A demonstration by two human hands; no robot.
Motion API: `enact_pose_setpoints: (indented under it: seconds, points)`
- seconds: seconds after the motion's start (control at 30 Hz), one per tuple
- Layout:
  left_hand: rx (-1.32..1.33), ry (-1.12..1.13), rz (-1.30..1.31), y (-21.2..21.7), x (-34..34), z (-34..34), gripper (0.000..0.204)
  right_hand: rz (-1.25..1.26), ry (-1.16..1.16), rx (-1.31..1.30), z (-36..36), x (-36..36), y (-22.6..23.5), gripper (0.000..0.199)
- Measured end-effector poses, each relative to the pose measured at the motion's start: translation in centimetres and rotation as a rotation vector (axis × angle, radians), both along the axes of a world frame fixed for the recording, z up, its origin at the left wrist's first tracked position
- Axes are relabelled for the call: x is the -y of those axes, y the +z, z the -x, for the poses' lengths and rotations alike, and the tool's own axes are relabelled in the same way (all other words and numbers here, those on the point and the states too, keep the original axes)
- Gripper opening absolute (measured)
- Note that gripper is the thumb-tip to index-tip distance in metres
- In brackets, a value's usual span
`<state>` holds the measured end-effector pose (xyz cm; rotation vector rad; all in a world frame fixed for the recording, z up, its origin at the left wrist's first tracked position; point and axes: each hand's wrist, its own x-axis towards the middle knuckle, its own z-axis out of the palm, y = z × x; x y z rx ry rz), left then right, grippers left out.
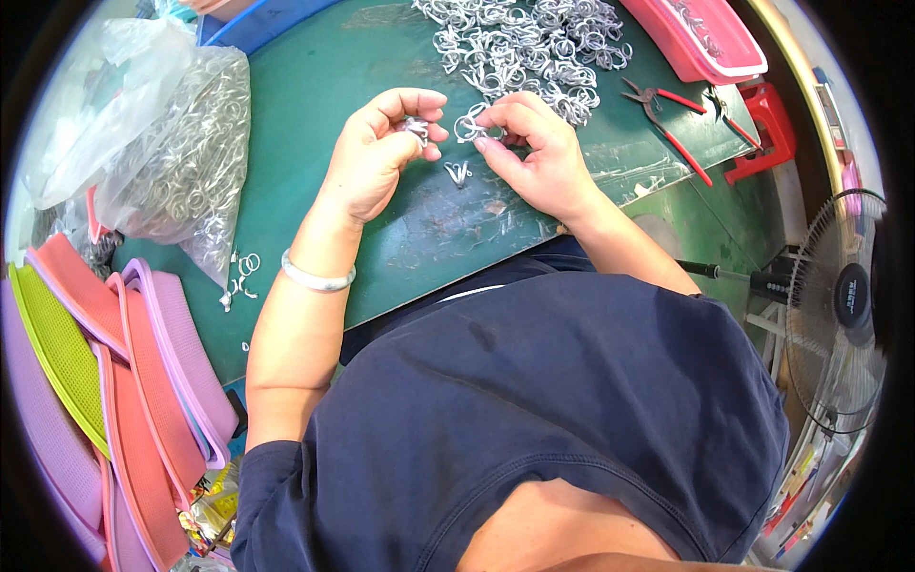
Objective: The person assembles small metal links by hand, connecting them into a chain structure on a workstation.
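Note:
My left hand [386, 148] is curled around a few small silvery metal rings [416, 128], held between the thumb and fingers above the table. Opposite it, my right hand [534, 153] pinches more open metal rings [470, 124] between thumb and forefinger. Just below and between the hands, a small bunch of metal pieces [458, 173] lies on the green tabletop [419, 238]. Beyond my right hand spreads a big loose pile of the same rings [529, 48].
A clear plastic bag [186, 143] full of rings stands at the left, with loose rings [246, 272] beside it. Red-handled pliers [667, 129] lie at the right, near a pink tray [701, 48]. Stacked plastic baskets [143, 381] and a fan [839, 296] flank the table.

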<state>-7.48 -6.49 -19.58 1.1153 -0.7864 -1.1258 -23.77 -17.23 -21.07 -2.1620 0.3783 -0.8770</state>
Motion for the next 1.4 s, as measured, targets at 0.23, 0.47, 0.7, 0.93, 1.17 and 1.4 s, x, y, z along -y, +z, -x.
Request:
enact_pose_setpoints:
  seconds: [0.23, 0.47, 0.7, 0.93, 1.17, 1.4]
  points:
    - [0.104, -0.097, -0.166, 0.3, 0.0, 1.0, 0.021, 0.064, 0.081, 0.082, -0.1, -0.2, 0.4, 0.025]
    - [0.032, -0.065, -0.102, -0.1, 0.1, 1.0, 0.011, -0.296, 0.149, 0.212, -0.4, -0.3, -0.7, 0.039]
    - [-0.115, -0.083, -0.106, 0.0, 0.2, 0.7, 0.009, -0.553, 0.232, 0.229, -0.2, -0.2, -0.5, 0.034]
    - [-0.157, -0.079, -0.073, -0.3, 0.3, 0.8, 0.01, -0.957, 0.342, 0.024, 0.2, 0.4, 0.7, 0.024]
    - [-0.118, -0.067, -0.12, -0.3, 0.3, 1.4, 0.012, -0.955, 0.299, -0.01, 0.0, 0.4, 0.7, 0.016]
    - [-0.187, -0.08, -0.15, 0.0, 0.5, 1.5, 0.015, -0.954, 0.274, 0.004, 0.1, 0.5, 0.7, 0.014]
